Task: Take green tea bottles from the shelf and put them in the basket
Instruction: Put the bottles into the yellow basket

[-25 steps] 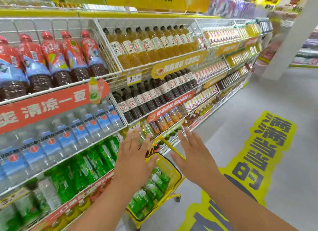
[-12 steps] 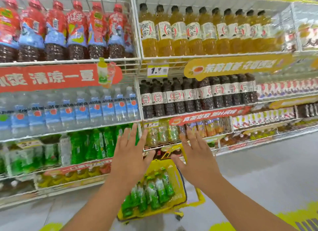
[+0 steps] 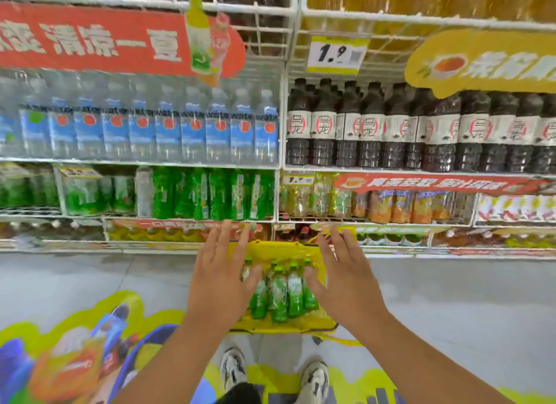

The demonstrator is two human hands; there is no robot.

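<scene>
A yellow basket (image 3: 325, 322) stands on the floor in front of the shelf, holding several green tea bottles (image 3: 281, 292) laid side by side with caps toward the shelf. A row of green tea bottles (image 3: 210, 193) stands on the low wire shelf, just above and left of the basket. My left hand (image 3: 222, 274) hovers over the basket's left side with fingers spread, holding nothing. My right hand (image 3: 343, 274) hovers over its right side, fingers also spread and empty.
Water bottles (image 3: 168, 126) fill the shelf above the green tea. Dark tea bottles (image 3: 391, 126) stand to the right, amber drinks (image 3: 400, 206) below them. My shoes (image 3: 234, 367) stand on the grey floor with bright floor stickers (image 3: 75, 349).
The view has swung left and downward to face the shelf squarely. The basket now lies directly below my hands, which stay spread and empty, a little wider apart.
</scene>
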